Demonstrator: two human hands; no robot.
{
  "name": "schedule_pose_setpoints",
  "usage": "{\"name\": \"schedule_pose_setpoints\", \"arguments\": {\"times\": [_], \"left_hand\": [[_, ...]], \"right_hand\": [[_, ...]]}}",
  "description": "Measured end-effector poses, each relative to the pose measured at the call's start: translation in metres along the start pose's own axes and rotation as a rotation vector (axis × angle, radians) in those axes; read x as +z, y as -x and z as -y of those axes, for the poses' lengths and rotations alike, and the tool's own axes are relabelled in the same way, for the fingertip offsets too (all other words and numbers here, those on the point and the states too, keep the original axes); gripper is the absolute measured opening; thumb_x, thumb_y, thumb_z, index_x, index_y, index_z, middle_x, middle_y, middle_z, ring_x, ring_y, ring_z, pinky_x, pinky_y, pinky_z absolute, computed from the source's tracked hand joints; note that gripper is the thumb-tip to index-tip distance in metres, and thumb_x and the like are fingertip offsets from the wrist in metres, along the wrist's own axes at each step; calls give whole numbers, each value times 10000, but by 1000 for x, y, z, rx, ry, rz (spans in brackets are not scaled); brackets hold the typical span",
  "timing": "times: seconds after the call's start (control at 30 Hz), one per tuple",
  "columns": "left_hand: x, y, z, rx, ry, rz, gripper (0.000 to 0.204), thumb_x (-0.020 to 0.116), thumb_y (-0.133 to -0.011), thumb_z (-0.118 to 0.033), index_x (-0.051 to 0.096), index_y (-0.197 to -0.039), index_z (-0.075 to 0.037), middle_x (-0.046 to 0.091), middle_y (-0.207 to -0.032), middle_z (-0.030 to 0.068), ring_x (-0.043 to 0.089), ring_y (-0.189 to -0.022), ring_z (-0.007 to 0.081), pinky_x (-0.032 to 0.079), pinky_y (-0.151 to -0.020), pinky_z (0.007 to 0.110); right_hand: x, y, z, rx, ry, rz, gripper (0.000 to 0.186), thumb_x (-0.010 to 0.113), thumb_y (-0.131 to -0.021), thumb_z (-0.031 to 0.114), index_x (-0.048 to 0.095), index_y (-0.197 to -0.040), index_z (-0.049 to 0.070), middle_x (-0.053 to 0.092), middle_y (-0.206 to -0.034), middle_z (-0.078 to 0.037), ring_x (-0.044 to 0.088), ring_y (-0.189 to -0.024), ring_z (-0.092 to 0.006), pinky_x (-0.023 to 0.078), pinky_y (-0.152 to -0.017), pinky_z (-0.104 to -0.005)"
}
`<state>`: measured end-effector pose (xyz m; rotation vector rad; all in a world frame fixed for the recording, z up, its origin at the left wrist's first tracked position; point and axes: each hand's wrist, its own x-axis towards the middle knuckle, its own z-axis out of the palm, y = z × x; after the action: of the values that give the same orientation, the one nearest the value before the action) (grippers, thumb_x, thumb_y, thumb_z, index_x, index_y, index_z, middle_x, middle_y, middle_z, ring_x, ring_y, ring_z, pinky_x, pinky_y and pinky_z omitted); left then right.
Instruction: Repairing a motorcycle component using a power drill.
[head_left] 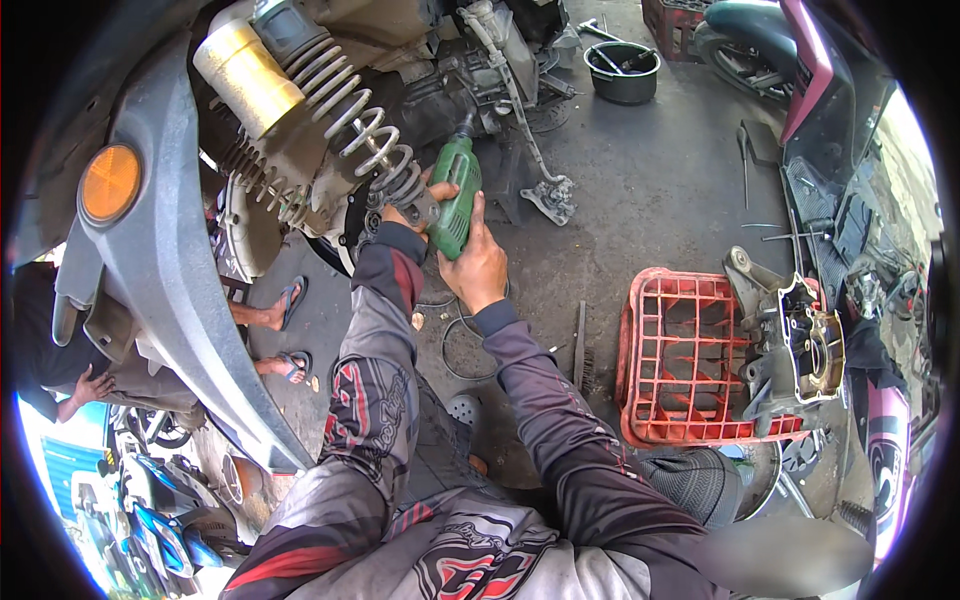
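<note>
- The green power drill (456,200) lies between the two hands, its nose pointing away from the person, toward the dark machine parts (435,100); whether its tip touches them I cannot tell.
- The right grip (477,262) is closed on the drill's rear end from the right and below, the index finger stretched forward along the tool's right side.
- The left grip (415,212) is on the drill's left side, fingers curled against the body (part of this hand is hidden behind the lower end of the shock absorber), and seems to clasp it.
- The coil spring (372,135) of that shock absorber slants down just left of the drill, a yellowish cylinder (248,78) beside its upper end.
- Right of the drill, a metal rod with a flat foot (550,200) slants down, near the right fingertips but apart from them.
- On the floor (640,220) to the right stands a red crate (626,370), with a metal casing (812,345) at its right side; a brush (581,350) lies left of the crate.
- Farther off is a black basin (625,92) with tools in it.
</note>
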<state>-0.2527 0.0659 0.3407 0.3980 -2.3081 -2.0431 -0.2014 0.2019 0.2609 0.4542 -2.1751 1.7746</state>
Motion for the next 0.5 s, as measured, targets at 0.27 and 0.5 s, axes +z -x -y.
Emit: {"name": "schedule_pose_setpoints", "arguments": {"times": [0.27, 0.5], "left_hand": [[-2, 6, -5, -11, 87, -42, 688, 724, -850, -93, 481, -1487, -5, 641, -1323, 142, 661, -1151, 251, 534, -1009, 378], [6, 14, -26, 17, 155, 26, 645, 682, -862, -62, 484, -1475, -28, 635, -1320, 146, 658, -1169, 268, 544, -1020, 396]], "right_hand": [[1, -3, 0, -7, -7, 28, 1154, 822, -688, 152, 147, -1618, 46, 684, -1101, -267, 687, -927, -467, 565, -774, -507], [-4, -15, 8, -32, 0, 26, 1146, 828, -691, 163, 163, -1618, 57, 683, -1102, -262, 686, -902, -468, 566, -754, -508]]}}
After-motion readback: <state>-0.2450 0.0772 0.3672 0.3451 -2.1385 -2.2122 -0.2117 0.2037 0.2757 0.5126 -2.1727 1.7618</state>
